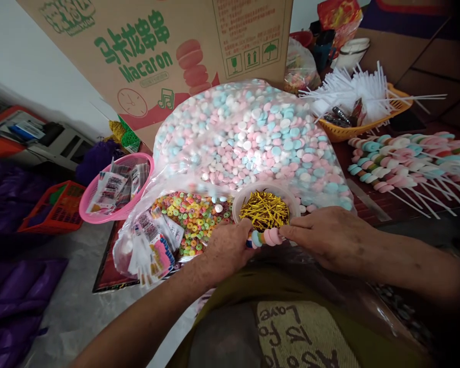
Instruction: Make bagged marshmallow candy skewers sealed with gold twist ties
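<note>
Between my hands lies a candy skewer (267, 237) of pink, pale blue and other coloured pieces, held level. My left hand (227, 244) is closed round its left end, and some of that end is hidden by the fingers. The fingers of my right hand (320, 236) pinch the right end beside the pink pieces. Just beyond the skewer stands a clear round tub (295, 208) with gold twist ties (264, 208) in it. Ring-shaped candies (193, 220) in many colours lie left of the tub, near my left hand. Behind it spreads a large bag of pastel candies (249, 133).
Printed packets (153, 245) lie left of the ring candies. A pink basket (150, 176) holds more packets. At right are a yellow basket (339, 134) of white sticks and a pile of finished-looking candy skewers (406, 158). A big carton (138, 66) stands behind.
</note>
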### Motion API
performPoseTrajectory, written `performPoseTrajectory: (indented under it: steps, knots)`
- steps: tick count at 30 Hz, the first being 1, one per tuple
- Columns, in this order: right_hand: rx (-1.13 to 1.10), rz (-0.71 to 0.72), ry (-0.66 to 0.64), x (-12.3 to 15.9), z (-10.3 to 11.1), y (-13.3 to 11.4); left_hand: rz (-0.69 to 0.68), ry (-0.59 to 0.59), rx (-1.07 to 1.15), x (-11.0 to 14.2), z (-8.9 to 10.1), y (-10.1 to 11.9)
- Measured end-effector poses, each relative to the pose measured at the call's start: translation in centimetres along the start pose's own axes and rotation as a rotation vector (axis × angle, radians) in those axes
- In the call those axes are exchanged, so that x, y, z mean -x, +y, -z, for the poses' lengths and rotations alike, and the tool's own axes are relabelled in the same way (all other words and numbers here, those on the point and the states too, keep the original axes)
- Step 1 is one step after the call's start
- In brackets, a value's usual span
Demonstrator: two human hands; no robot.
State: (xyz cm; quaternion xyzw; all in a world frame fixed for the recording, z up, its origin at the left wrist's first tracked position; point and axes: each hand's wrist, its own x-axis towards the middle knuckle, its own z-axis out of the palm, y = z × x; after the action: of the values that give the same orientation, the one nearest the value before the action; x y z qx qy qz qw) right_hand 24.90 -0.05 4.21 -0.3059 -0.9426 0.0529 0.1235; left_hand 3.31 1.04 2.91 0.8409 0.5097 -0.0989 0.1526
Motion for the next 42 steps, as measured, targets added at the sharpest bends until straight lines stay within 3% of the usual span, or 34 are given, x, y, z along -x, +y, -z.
performPoseTrajectory:
  steps: [3, 5, 9, 12, 17, 20, 24, 26, 29, 32, 36, 39, 42]
  knots:
    - [-0.073, -0.066, -0.088, -0.5, 0.1, 0.2, 0.001, 0.011, -0.007, -0.7, 0.1, 0.1]
    - [-0.051, -0.068, -0.081, -0.5, 0.1, 0.6, -0.035, -0.016, 0.058, -0.8, 0.7, -0.7]
    - [-0.06, -0.105, -0.032, -0.1, 0.6, 1.4, -0.154, -0.136, 0.237, -0.2, 2.2, -3.0]
    - [-0.172, -0.1, -0.08, -0.2, 0.7, 1.3, -0.158, -0.211, 0.218, 0.4, 2.6, -3.5]
    - [-0.366, -0.196, -0.143, -0.9, 0.1, 1.0, -0.123, -0.103, 0.203, 0.4, 1.7, -2.7]
    - [-0.306, -0.19, -0.129, -0.8, -0.2, 1.2, -0.139, -0.123, 0.463, 0.2, 1.2, -3.4]
    - [-0.145, -0.054, 0.001, -0.4, -0.3, 1.5, -0.188, -0.391, 1.06, 0.3, 1.2, -5.6]
    - [-0.032, 0.057, 0.078, -0.5, -0.3, 1.5, -0.152, -0.502, 1.169, 0.4, 1.3, -6.1]
    - [0.135, 0.17, 0.164, -1.3, -0.4, 1.3, -0.141, -0.568, 1.098, 0.3, 1.4, -5.7]
    - [0.189, 0.203, 0.153, -2.1, -1.0, 1.0, -0.276, -0.453, 0.975, -0.1, 1.3, -4.8]
    - [-0.016, 0.161, 0.083, -2.4, -2.5, 0.5, -0.32, -0.322, 0.706, -0.7, 1.5, -4.4]
    - [-0.2, 0.063, 0.039, -2.6, -3.6, 0.1, -0.295, -0.326, 0.484, -1.3, 2.0, -3.9]
    - [-0.225, -0.01, 0.004, -3.1, -4.3, -0.6, -0.307, -0.339, 0.328, -2.0, 2.2, -2.7]
